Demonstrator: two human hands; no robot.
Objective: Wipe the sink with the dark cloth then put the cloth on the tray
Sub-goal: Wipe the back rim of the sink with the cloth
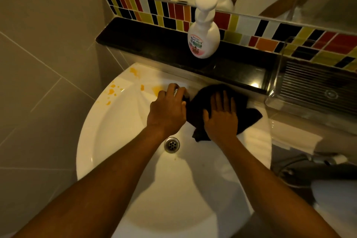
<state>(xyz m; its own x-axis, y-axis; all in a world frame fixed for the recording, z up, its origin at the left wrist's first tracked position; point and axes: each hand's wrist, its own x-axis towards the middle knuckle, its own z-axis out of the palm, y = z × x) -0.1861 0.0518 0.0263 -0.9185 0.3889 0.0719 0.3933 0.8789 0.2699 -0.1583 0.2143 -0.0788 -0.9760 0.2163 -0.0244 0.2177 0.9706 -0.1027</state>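
Observation:
A white round sink [116, 141] fills the middle of the view, with orange stains [111, 92] on its back left rim. The dark cloth [249, 118] lies on the sink's back right rim. My right hand [221, 116] presses flat on the cloth, fingers spread. My left hand [167, 110] is curled over the tap at the back of the sink, and the tap is almost fully hidden under it. A clear plastic tray [309, 91] with a ribbed bottom stands to the right on the black ledge.
A white pump soap bottle [203, 40] stands on the black ledge [146, 42] behind the sink. The metal drain [171, 144] lies in the bowl's middle. Coloured tiles and a mirror rise behind the ledge. Grey tiled wall is at the left.

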